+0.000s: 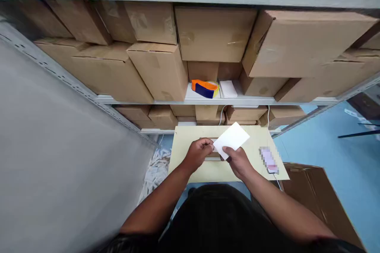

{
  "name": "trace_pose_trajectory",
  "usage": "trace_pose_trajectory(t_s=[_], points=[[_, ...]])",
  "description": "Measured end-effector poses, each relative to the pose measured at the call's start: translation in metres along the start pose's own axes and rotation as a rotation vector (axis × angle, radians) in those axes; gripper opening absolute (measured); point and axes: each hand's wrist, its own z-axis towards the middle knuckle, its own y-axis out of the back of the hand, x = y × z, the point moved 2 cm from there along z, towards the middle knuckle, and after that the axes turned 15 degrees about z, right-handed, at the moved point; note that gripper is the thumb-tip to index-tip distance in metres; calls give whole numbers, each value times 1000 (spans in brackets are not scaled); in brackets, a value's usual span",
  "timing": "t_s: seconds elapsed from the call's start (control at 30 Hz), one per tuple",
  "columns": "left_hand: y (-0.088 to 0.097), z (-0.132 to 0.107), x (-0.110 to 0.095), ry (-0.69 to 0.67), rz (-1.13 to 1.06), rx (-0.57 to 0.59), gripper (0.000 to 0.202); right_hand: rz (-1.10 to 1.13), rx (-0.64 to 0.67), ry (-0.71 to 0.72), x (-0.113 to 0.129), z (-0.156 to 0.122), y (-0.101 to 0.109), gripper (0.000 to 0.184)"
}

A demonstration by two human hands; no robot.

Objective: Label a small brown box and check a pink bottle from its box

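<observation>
Over the pale yellow table, my right hand (239,161) grips a small white rectangular sheet (233,139) by its near edge, thumb on top. The sheet is tilted, and its face looks blank from here. At its left corner, the fingers of my left hand (200,152) are pinched together; the exact contact is too small to make out. Under the sheet and between my hands lies a flat brown-and-white item (212,159), mostly covered.
A phone with a cable (268,159) lies on the table (184,170) at right. Cardboard boxes (215,33) fill the shelves ahead. An orange-and-blue tape dispenser (204,88) and a white stack (228,89) sit on the shelf. Paper scraps (156,170) litter the floor at left.
</observation>
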Motion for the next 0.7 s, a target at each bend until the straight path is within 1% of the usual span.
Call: trace_pose_trajectory(t_s=[0.13, 0.23, 0.4, 0.47, 0.57, 0.63, 0.7], points=[[-5, -1, -1, 1, 29, 8, 17, -24, 49, -16, -1, 5, 11, 37], [-10, -2, -4, -22, 34, 14, 18, -29, 60, -30, -1, 6, 17, 36], [-14, -3, -13, -57, 45, 14, 17, -44, 110, -28, 1, 6, 20, 32], [-14, -4, -17, -48, 48, -7, 18, -90, 133, 30, 7, 7, 20, 29], [-15, -6, -19, 0, -6, -35, 21, -238, 226, 227, 25, 8, 20, 20], [-15, -8, -18, 41, -60, -29, 24, -347, 298, 350, 40, 9, 18, 19], [-17, -11, -16, 79, -126, 2, 25, -412, 296, 373, 55, 11, 15, 24]])
